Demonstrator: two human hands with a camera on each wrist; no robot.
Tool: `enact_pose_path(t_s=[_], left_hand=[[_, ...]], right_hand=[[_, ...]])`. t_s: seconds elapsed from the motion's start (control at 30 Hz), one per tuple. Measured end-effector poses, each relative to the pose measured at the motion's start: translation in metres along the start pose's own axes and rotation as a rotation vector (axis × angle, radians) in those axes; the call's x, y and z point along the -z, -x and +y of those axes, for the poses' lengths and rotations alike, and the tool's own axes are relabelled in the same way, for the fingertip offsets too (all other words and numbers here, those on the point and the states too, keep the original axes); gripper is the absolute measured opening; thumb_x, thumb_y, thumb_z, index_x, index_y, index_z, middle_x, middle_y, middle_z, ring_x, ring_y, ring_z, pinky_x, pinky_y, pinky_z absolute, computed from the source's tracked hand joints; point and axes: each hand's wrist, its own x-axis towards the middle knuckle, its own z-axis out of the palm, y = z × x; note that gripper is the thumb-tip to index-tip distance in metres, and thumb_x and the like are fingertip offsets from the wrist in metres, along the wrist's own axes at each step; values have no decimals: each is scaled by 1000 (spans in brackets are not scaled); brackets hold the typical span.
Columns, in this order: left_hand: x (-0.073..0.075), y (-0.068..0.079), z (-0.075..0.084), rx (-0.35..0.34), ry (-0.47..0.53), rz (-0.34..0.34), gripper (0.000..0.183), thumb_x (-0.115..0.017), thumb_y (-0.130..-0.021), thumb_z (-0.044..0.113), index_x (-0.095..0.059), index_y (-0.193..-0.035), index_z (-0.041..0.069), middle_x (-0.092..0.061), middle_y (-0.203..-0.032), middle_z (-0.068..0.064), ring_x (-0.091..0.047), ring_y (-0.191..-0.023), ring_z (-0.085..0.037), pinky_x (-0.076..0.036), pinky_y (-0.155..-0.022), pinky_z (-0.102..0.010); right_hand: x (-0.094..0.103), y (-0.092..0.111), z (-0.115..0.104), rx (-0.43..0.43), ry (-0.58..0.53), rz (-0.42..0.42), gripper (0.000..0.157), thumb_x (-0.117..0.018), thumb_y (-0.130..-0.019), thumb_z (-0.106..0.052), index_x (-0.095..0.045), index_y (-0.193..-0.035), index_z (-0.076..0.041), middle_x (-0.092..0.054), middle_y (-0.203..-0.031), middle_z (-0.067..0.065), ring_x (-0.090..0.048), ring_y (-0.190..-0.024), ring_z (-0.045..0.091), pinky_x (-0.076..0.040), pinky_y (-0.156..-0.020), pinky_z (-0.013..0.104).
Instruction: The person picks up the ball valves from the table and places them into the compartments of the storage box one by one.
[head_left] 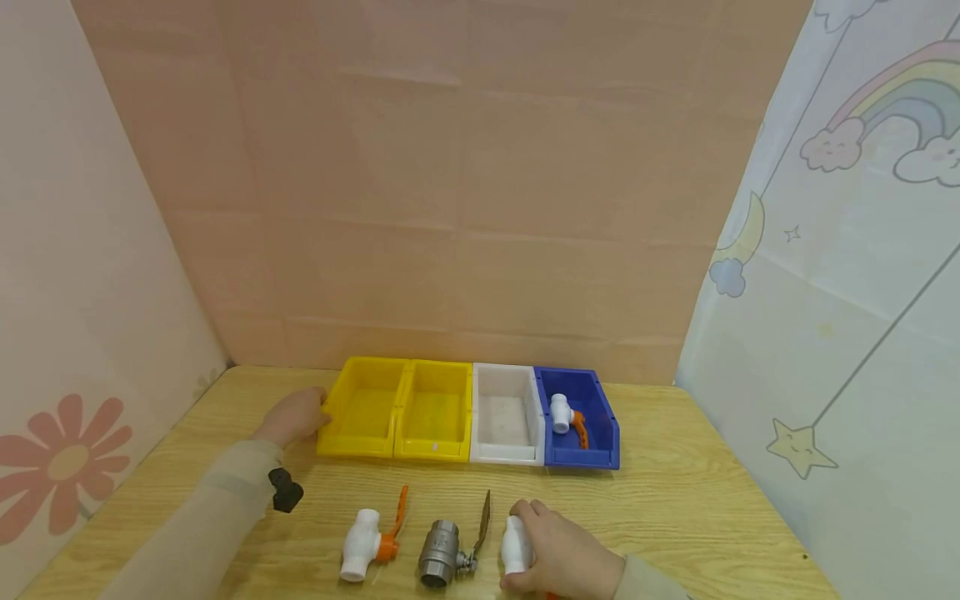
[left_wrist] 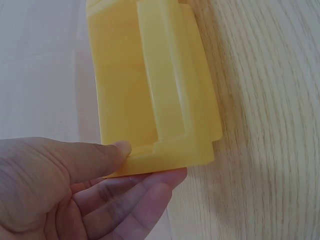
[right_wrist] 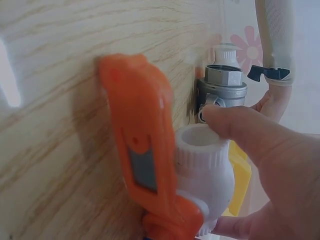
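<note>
My left hand pinches the side wall of the leftmost yellow bin, thumb over the rim and fingers under it. At the front right, my right hand holds a white plastic ball valve with an orange lever handle, thumb at one end and fingers at the other. Left of it on the table lie a metal ball valve with a lever and another white ball valve with an orange handle.
Right of the leftmost bin, in one row, stand a second yellow bin, a white bin and a blue bin. Inside the blue one lies a white ball valve with an orange handle. Walls border the wooden table.
</note>
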Motion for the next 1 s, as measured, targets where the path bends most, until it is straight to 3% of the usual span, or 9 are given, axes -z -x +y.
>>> enact_pose_path(t_s=[1.0], left_hand=[[0,-1,0,20,-3,-14,31,-60,-91,8,-54,-116,-10,-64,-92,-13,-57,-69,-19,-49,-64,-33]], right_hand=[[3,-1,-1,-32,-97,-27,68,-80,-71,-49,-51,-120,-11,-54,-87,-7,-49,-72,5,-44,-63,24]])
